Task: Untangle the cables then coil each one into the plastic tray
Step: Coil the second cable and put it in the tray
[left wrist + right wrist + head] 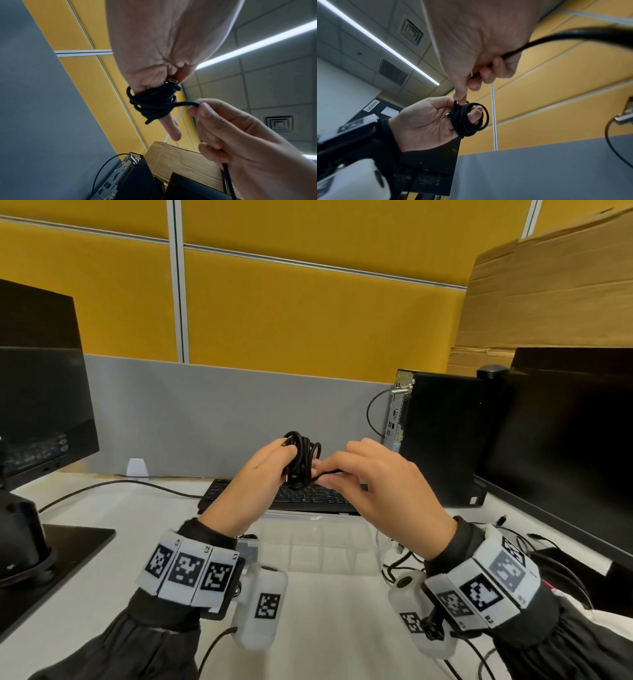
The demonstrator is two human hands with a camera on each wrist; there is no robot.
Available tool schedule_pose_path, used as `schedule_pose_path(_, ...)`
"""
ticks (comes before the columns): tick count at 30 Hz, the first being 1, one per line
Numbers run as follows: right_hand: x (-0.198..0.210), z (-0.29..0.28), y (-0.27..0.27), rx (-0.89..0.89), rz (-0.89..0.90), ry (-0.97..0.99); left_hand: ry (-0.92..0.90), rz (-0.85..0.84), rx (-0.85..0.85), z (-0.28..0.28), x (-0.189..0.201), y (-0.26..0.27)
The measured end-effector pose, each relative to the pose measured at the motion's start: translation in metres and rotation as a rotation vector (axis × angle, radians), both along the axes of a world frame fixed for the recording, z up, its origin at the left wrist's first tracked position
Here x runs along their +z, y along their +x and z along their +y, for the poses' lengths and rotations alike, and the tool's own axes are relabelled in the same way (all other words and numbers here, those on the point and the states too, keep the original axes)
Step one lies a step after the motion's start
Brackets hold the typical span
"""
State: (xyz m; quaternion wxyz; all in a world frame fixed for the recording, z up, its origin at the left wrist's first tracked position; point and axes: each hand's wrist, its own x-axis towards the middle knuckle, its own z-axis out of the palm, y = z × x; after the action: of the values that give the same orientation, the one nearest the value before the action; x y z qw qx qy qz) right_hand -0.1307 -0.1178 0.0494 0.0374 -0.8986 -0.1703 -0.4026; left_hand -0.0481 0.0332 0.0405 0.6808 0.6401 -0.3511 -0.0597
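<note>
A black cable (pixel 301 460) is wound in several loops round the fingers of my left hand (pixel 263 474), held up above the keyboard. In the left wrist view the coil (pixel 152 104) wraps my fingers, and its metal plug (pixel 173 80) sticks out by the thumb. My right hand (pixel 363 474) pinches the cable's free strand (pixel 187 103) just right of the coil. The strand runs on through my right palm (pixel 522 47). The clear plastic tray (pixel 322 542) lies on the desk below both hands. More tangled black cables (pixel 404 566) lie at its right end.
A black keyboard (pixel 308 498) sits behind the tray. A monitor on a stand (pixel 41 405) is at the left. A PC tower (pixel 442 436) and a second monitor (pixel 568 446) stand at the right. A grey and yellow partition (pixel 274 337) closes the back.
</note>
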Motion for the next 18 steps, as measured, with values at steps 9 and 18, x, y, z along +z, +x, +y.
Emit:
schedule_pose_path(9, 0.016, 0.000, 0.001, 0.001, -0.200, 0.127, 0.154, -0.119, -0.198, 0.006, 0.006, -0.009)
schedule_pose_path(18, 0.016, -0.013, 0.014, -0.020, -0.132, 0.224, -0.004, -0.060, -0.284, 0.006, 0.005, -0.008)
